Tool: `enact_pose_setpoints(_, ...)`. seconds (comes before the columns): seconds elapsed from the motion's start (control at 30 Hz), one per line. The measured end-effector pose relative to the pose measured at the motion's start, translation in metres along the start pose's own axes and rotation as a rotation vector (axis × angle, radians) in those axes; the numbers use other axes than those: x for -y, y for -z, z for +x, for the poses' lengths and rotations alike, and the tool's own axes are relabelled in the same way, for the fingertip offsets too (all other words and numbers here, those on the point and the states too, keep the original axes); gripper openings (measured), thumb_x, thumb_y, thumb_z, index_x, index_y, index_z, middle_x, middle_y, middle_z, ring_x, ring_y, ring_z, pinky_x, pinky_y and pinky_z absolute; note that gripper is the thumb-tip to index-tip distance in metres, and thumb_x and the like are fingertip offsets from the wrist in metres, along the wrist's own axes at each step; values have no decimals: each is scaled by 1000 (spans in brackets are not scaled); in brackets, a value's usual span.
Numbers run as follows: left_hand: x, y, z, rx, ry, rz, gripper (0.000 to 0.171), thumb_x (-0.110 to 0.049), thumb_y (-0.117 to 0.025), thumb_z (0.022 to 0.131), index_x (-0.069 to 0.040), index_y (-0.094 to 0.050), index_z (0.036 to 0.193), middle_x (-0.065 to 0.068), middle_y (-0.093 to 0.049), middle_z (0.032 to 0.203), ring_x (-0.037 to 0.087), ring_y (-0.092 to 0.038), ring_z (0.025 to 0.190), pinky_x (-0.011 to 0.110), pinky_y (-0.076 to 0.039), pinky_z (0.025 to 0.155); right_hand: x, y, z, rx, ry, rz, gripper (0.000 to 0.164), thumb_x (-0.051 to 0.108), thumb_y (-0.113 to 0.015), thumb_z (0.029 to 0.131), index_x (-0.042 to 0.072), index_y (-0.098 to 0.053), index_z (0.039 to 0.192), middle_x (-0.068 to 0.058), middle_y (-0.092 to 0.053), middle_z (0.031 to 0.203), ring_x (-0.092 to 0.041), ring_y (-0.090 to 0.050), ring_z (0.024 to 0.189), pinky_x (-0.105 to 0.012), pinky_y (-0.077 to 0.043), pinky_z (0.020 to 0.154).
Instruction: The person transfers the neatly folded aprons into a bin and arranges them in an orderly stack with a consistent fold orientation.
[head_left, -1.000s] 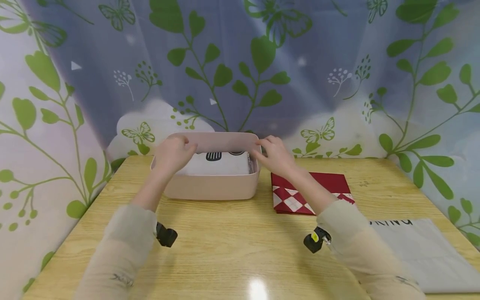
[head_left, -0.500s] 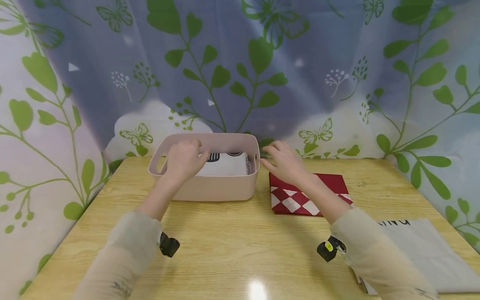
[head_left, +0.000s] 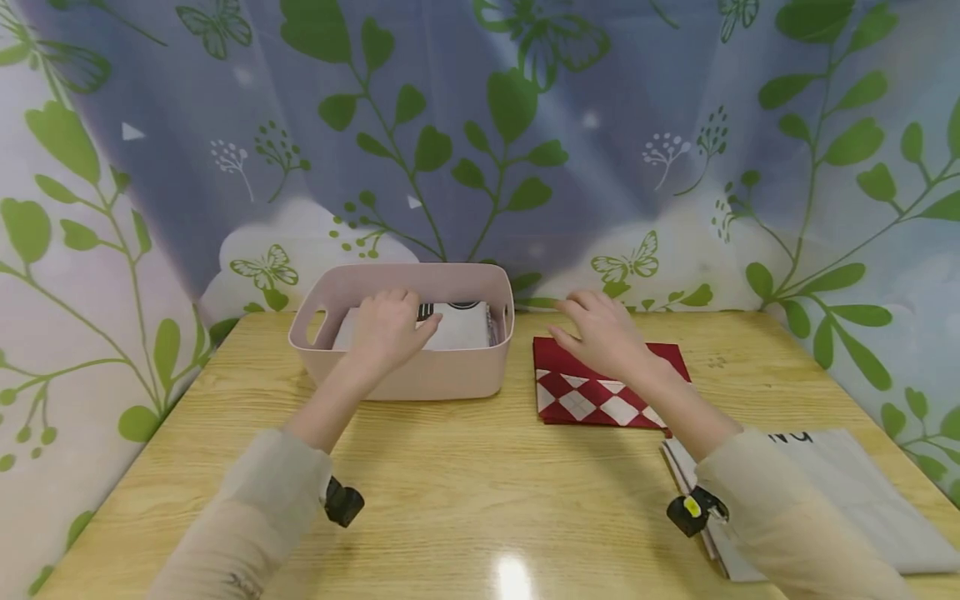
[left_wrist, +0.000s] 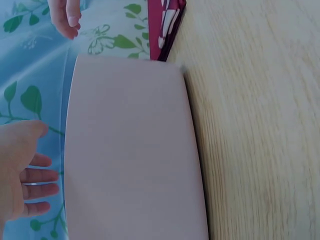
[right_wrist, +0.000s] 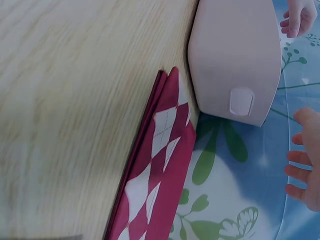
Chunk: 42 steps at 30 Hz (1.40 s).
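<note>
The left hand hovers over the pink basket, fingers slightly apart, holding nothing; a white cloth sits inside, below them. The right hand hangs above the folded red cloth, fingers also parted. Any lift of that cloth is best taken with fingers under opposite edges, so the folds stay square.

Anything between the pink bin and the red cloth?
Only a narrow strip of bare wooden tabletop lies between the pink bin and the red cloth; the head view shows it.
</note>
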<state>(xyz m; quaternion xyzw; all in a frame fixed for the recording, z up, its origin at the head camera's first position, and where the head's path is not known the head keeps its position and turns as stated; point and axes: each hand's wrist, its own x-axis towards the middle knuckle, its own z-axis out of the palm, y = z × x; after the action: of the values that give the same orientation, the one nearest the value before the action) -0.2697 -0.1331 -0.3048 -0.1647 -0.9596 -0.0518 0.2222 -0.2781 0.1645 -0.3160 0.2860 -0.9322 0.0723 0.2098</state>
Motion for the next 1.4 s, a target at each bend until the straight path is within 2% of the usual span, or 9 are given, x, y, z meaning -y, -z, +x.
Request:
enact_pose_setpoints(0.1,-8,-2,0,18,-2,-17,39,-39,-56,90,-1,-63,93,13,-62,93,33,-56,90,45,-45,75,-7,1,-8,7,-8,-4,39,29,-61,89,1,-59,117,-18,-56,116,-36,-49,110,-52,-40,91)
enact_pose_setpoints(0.23,-18,-5,1,2,-19,-39,42,-41,-57,90,-1,-64,101,13,-63,99,32,-57,93,45,-45,77,-15,3,-17,27,-33,-1,41,30,-61,90,2,-58,120,-18,-54,116,-37,-48,109,-54,-38,92)
enact_pose_setpoints(0.6,-40,-13,6,9,-24,-46,43,-42,-55,90,-3,-63,105,12,-61,107,32,-54,99,45,-43,84,-34,6,-41,29,-86,7,43,28,-62,89,0,-57,121,-17,-54,113,-34,-50,103,-49,-43,86)
enact_pose_setpoints(0.73,-48,-14,8,1,-31,-72,43,-41,-56,90,-4,-62,109,12,-60,110,32,-53,101,45,-42,85,-42,6,-48,50,-127,17,43,28,-61,89,-1,-56,121,-19,-53,113,-36,-49,104,-51,-42,86)
enact_pose_setpoints(0.87,-55,-17,10,-21,-48,-83,42,-41,-58,90,-5,-61,111,11,-60,111,32,-53,100,45,-42,83,-48,10,-55,77,-174,5,45,29,-60,90,-2,-55,122,-23,-51,119,-40,-46,110,-54,-40,90)
enact_pose_setpoints(1.0,-62,-21,13,-58,-65,-89,41,-41,-59,88,-6,-62,108,10,-60,109,31,-53,100,43,-42,83,-52,16,-60,110,-217,-15,47,30,-58,91,-2,-54,124,-24,-50,120,-41,-46,111,-55,-41,90)
enact_pose_setpoints(1.23,-80,-27,17,-144,-132,-64,31,-38,-62,86,-7,-63,89,10,-61,96,30,-54,93,41,-43,79,-62,18,-67,155,-266,-27,47,29,-58,92,-2,-51,126,-25,-46,126,-42,-42,116,-58,-38,91)
enact_pose_setpoints(1.4,-91,-31,19,-139,-152,-63,34,-39,-63,86,-6,-62,87,11,-61,96,29,-54,93,40,-43,81,-69,18,-73,162,-275,-19,47,28,-58,91,-3,-51,126,-26,-45,126,-43,-41,116,-59,-38,90)
